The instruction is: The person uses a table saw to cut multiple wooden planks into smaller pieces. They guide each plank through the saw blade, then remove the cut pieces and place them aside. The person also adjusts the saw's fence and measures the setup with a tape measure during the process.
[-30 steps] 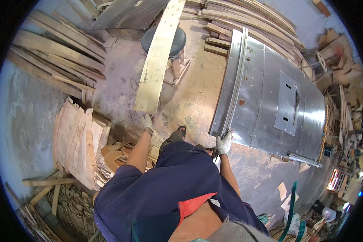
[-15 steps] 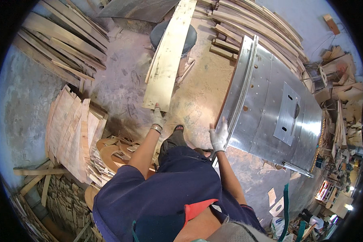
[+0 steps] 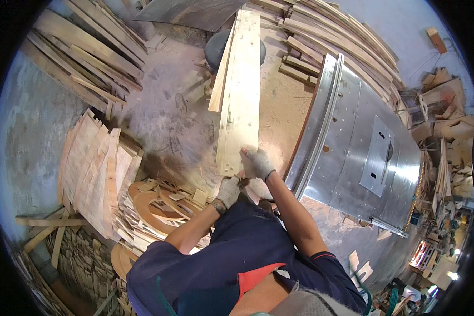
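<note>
A long pale wooden plank [image 3: 242, 89] stretches away from me in the middle of the view. My right hand [image 3: 256, 164], in a whitish glove, is closed round the plank's near right edge with the thumb on top. At its near end is my left hand [image 3: 229, 191], gloved too and closed on the end edge, with some fingertips hidden beneath the wood. A second, narrower board [image 3: 219, 94] shows along the plank's left side, partly under it. Farther off, a round dark stool or drum [image 3: 216, 48] shows beneath both boards.
To the right stands a metal-topped machine table [image 3: 345, 142] with a slotted insert plate. Long boards [image 3: 342, 39] are stacked behind it. Planks [image 3: 89, 42] and thin sheets [image 3: 87, 174] lean at the left wall. Curved wood offcuts [image 3: 152, 205] lie near my left arm.
My right hand has left the machine table's edge and taken hold of the plank. The plank's near end has come closer and swung right, and the narrower board now shows separately.
</note>
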A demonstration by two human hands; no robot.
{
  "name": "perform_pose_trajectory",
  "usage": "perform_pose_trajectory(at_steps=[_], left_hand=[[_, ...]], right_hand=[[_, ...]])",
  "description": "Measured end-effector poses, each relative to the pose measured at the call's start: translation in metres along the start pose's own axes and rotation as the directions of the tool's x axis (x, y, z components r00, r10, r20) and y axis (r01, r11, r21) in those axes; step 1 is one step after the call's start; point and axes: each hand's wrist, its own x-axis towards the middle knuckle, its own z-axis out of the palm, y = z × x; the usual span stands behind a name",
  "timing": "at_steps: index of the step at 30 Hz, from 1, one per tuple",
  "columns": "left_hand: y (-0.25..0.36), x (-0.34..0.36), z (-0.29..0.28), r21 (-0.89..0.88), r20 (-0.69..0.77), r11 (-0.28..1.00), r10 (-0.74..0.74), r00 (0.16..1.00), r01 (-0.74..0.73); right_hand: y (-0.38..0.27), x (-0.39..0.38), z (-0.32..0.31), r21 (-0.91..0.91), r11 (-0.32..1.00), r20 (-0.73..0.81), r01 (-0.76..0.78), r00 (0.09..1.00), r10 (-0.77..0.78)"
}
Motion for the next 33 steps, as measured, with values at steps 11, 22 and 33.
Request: perform_pose_trajectory(at_steps=[11, 22, 33], left_hand=[[0.075, 0.071, -0.081, 0.71, 0.233, 0.7, -0.126, 0.964, -0.079], [0.114, 0.142, 0.136, 0.278, 0.317, 0.945, 0.078, 0.945, -0.171], [-0.038, -0.008, 0.167, 0.294, 0.265, 0.947, 0.047, 0.963, -0.127]], right_hand=[[-0.014, -0.155, -0.079, -0.787, 0.593, -0.163, 0.167, 0.872, -0.462], [0.056, -0.355, -0.118, -0.956, 0.278, -0.264, -0.091, 0.677, -0.687], [0.188, -0.494, -0.224, -0.917, 0.294, -0.374, -0.27, 0.324, -0.869]])
